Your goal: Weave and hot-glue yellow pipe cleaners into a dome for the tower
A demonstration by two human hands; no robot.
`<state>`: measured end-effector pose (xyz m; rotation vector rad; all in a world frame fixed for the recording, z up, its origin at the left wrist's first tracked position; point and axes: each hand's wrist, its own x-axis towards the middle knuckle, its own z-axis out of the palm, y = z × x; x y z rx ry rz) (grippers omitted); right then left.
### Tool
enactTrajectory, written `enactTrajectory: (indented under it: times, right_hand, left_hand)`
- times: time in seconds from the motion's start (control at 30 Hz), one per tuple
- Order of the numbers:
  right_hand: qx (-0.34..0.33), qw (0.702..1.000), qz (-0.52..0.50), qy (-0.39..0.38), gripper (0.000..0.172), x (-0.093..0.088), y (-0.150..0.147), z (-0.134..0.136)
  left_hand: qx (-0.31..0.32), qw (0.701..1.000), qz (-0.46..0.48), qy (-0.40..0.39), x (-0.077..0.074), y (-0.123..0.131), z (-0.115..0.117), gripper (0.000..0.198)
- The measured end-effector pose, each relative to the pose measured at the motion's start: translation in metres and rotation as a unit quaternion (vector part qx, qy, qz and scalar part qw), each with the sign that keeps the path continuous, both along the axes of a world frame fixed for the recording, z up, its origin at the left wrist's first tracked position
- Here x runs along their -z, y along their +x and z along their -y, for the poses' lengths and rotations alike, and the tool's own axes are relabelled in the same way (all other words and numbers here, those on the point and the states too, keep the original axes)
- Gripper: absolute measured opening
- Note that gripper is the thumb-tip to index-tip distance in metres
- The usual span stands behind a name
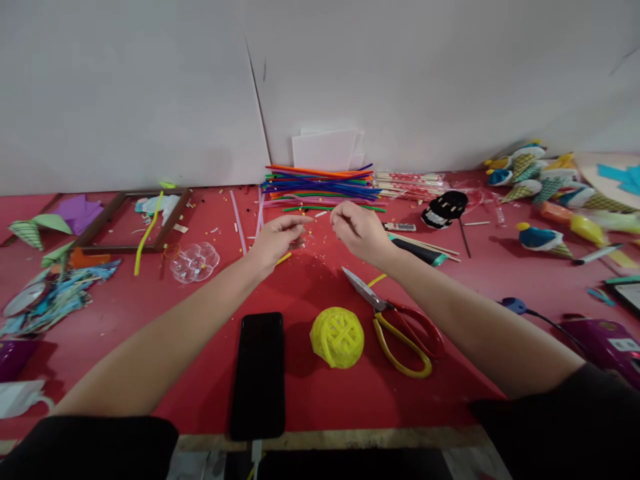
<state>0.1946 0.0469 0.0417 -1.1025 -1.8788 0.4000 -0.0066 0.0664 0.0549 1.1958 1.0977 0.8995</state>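
Scissors [380, 305] lie on a red surface [310, 407] below the right hand [361, 233], near a yellow ball [339, 338] and black phone [258, 373]. A short yellow strip [284, 258] shows below the left hand [280, 237]. Both hands curl, apart; what either grip pinches, if anything, I cannot tell. Colourful rods [323, 187] lie behind; a black-and-green tool [417, 251] sits partly hidden by the right hand.

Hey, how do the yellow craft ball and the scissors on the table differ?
The yellow craft ball is rounded and compact, while the scissors are long, with pointed blades. The ball looks yellow all over; the scissors have grey blades, one red handle and one yellow. The ball sits left of the scissors' handles in the picture. Both lie on the red table.
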Motion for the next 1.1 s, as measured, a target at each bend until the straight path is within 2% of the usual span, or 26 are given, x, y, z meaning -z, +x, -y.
enactTrajectory:
  times: [0.23,0.43,0.53,0.63,0.73,0.87,0.93,1.1]
  right_hand:
    - [-0.004,0.992,-0.059,-0.111,0.014,0.0,-0.007,0.003]
    - [0.016,0.984,-0.08,-0.16,0.032,-0.004,-0.006,0.002]
    - [0.017,0.98,-0.094,-0.172,0.025,-0.006,-0.007,0.001]
    - [0.02,0.977,-0.1,-0.188,0.021,-0.007,-0.007,-0.001]
    - [0.03,0.974,-0.096,-0.205,0.026,-0.007,-0.007,-0.002]
    - [0.039,0.972,-0.07,-0.221,0.045,-0.006,-0.01,-0.002]
    - [0.033,0.972,-0.06,-0.225,0.049,-0.005,-0.012,-0.003]
    - [0.019,0.976,-0.043,-0.212,0.027,0.0,-0.015,-0.007]
  left_hand:
    - [0.031,0.998,-0.053,0.026,-0.006,0.015,0.004,0.022]
    - [0.025,0.996,-0.08,0.013,-0.005,0.022,0.005,0.015]
    - [0.013,0.997,-0.075,-0.001,-0.004,0.023,0.004,0.013]
    - [-0.014,0.998,-0.059,-0.013,-0.004,0.024,0.001,0.019]
    - [-0.028,0.998,-0.042,-0.028,-0.003,0.023,-0.002,0.021]
    - [-0.031,0.998,-0.019,-0.055,0.0,0.022,-0.005,0.01]
    - [-0.037,0.997,-0.004,-0.074,0.002,0.022,-0.006,0.006]
    - [-0.064,0.99,0.049,-0.114,0.004,0.021,-0.008,0.01]
